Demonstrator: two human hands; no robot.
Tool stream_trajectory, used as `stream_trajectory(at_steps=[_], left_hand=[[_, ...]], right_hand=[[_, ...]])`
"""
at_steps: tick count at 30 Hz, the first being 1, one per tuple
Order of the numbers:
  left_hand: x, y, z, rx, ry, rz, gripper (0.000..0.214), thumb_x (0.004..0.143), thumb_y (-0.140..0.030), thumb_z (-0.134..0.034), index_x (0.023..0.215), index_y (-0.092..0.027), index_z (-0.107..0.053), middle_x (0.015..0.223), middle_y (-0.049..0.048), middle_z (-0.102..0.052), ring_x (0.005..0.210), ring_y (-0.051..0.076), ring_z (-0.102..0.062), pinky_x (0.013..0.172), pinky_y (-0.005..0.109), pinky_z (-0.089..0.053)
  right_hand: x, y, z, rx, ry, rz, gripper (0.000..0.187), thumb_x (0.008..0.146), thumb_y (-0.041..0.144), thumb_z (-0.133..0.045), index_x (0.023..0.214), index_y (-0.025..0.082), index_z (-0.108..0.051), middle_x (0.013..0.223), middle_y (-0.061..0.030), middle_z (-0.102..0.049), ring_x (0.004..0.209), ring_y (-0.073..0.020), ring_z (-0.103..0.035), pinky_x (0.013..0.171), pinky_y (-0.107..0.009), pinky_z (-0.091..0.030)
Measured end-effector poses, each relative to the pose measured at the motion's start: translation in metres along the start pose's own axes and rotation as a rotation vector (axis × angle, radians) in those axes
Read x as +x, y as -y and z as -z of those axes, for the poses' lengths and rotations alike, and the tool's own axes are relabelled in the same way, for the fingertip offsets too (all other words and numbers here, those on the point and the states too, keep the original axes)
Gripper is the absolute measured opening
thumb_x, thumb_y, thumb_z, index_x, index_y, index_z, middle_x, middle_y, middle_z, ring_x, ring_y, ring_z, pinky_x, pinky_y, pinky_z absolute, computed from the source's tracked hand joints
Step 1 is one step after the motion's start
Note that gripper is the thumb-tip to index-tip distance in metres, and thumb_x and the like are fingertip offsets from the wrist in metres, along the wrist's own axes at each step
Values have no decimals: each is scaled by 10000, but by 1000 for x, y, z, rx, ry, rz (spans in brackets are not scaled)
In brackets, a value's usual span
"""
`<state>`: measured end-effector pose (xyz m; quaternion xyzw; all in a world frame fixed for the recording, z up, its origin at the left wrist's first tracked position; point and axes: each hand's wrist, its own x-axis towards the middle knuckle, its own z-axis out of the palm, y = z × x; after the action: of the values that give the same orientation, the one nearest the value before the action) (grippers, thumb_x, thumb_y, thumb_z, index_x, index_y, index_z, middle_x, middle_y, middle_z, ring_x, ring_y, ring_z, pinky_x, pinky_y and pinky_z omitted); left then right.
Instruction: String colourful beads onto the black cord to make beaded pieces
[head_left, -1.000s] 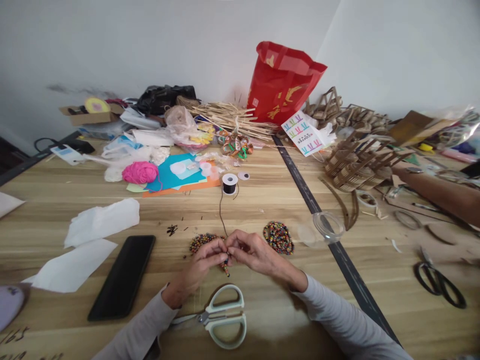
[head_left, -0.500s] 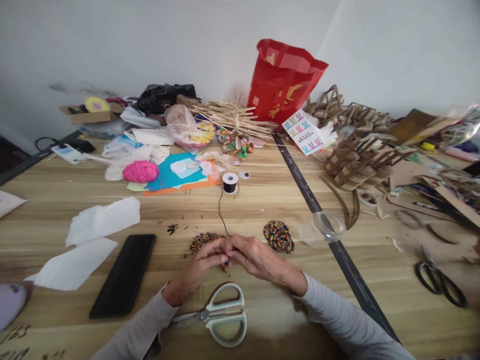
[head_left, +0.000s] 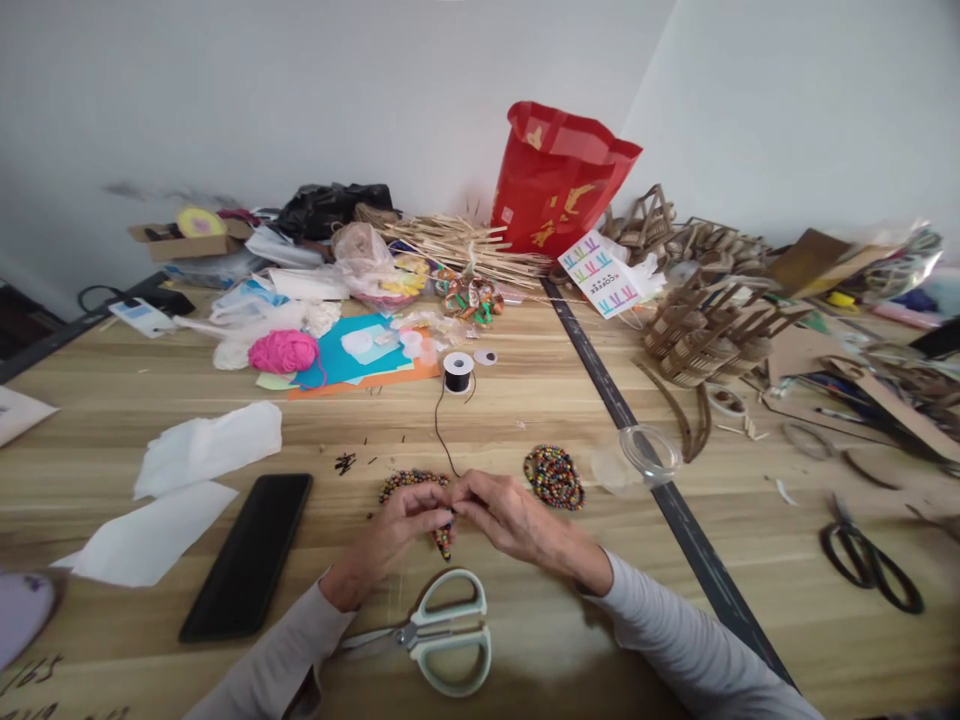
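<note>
My left hand (head_left: pixel 401 532) and my right hand (head_left: pixel 504 512) meet at the middle of the table, thumbs and forefingers pinched close together. Between them runs a thin black cord (head_left: pixel 441 432), which trails up to a white spool (head_left: pixel 458 372). A short string of multicoloured beads (head_left: pixel 442 541) hangs below the left fingertips. Behind the left hand lies a heap of similar beads (head_left: pixel 405 482), partly covered by it. To the right of my right hand rests a coiled beaded strand (head_left: pixel 553 477). Scissors with pale handles (head_left: pixel 450 634) lie just below both hands.
A black phone (head_left: pixel 247 560) and white paper pieces (head_left: pixel 208 447) lie at left. Farther back are pink yarn (head_left: pixel 283 351), blue sheets (head_left: pixel 349 350) and a red bag (head_left: pixel 562 180). On the right are a clear round container (head_left: pixel 649 454), small woven baskets (head_left: pixel 697 345) and black-handled scissors (head_left: pixel 870 565).
My fingertips have drawn slightly apart, and more of the hanging bead string shows below them. The view has shifted a little. Both hands still pinch at the cord.
</note>
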<state>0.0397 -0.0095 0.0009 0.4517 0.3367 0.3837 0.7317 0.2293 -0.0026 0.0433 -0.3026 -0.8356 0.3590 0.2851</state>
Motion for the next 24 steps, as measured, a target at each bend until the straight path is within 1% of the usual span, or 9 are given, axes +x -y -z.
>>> stream_trajectory(at_steps=[6,9,11,15,17,18,20,23,24], left_hand=[[-1,-4,-2,23,-36,38,281,604,-338,-807,716,-110,-688,600,26,-654,534,126,-580,535,232,-460],[-1,-2,-1,9,-51,35,259,607,-318,-803,706,-114,-678,599,22,-652,530,123,-573,524,227,-441],[-1,-1,0,-1,-54,26,239,620,-307,-796,688,-121,-662,583,16,-644,532,121,-565,511,221,-422],[-2,-1,1,-59,-94,24,251,620,-303,-802,696,-132,-635,569,6,-645,538,123,-572,523,223,-424],[-2,-4,1,-91,-126,7,264,619,-306,-807,711,-135,-628,584,4,-651,560,128,-590,541,226,-434],[-2,-5,1,-104,-141,-7,268,621,-306,-808,716,-135,-625,593,3,-653,569,128,-595,545,226,-435],[-1,-6,2,-122,-162,-31,270,630,-310,-805,719,-135,-619,606,4,-656,569,123,-592,543,224,-432],[0,-5,3,-157,-181,-34,275,641,-317,-799,724,-138,-607,608,8,-663,553,118,-584,531,221,-422],[1,-5,3,-171,-187,-29,281,635,-317,-802,725,-138,-604,607,11,-667,552,119,-585,527,220,-419]], right_hand=[[-2,5,1,-46,-9,0,112,939,160,-447,878,161,-541,770,-13,-580,677,-109,-540,659,-208,-436],[-2,7,1,-46,4,10,108,938,151,-444,872,170,-528,763,-4,-567,672,-109,-534,656,-210,-436],[-3,8,1,-68,4,11,96,939,150,-437,901,174,-521,825,-17,-567,729,-120,-546,690,-226,-445],[-7,10,7,-158,-93,-21,146,936,178,-440,1079,171,-467,1008,-64,-522,747,-124,-538,686,-251,-454],[-13,12,9,-235,-109,-38,107,934,185,-441,1035,166,-471,924,-51,-528,732,-135,-531,644,-248,-434],[-17,14,9,-289,-62,-55,55,935,182,-440,968,166,-482,843,-32,-531,695,-136,-521,608,-241,-413],[-27,19,5,-428,66,-42,87,946,215,-446,899,165,-501,788,-22,-544,644,-131,-511,580,-242,-387],[-41,30,-10,-573,330,110,129,950,261,-456,928,160,-532,847,-46,-589,755,-163,-551,618,-257,-411],[-45,33,-17,-596,379,162,125,939,263,-480,961,155,-538,877,-54,-599,792,-177,-552,641,-268,-427]])
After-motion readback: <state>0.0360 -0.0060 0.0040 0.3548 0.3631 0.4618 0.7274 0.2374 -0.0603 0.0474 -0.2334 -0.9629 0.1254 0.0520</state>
